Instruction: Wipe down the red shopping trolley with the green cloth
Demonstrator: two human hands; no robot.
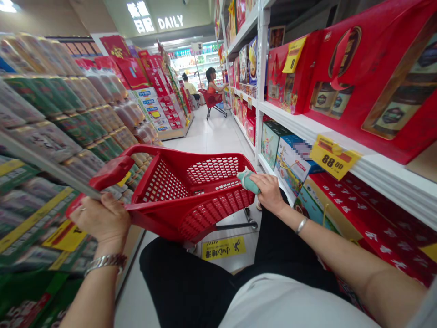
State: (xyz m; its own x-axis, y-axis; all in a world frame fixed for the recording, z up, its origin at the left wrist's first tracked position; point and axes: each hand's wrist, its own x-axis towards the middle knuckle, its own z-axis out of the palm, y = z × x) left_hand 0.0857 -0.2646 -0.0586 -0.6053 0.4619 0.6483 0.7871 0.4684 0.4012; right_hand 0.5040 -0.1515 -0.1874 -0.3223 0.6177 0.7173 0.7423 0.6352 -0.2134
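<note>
Shopping cart stood between packaged-goods shelving, left, and gift-box shelving, right; a second cart stood ahead.

Red latticed shopping basket, pale green cloth, yellow price tag

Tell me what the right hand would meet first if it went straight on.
The right hand points into the red cart. First in line is the teal cloth at its fingers, then the cart's rim just beneath it, though the depth there is hard to judge.
</note>
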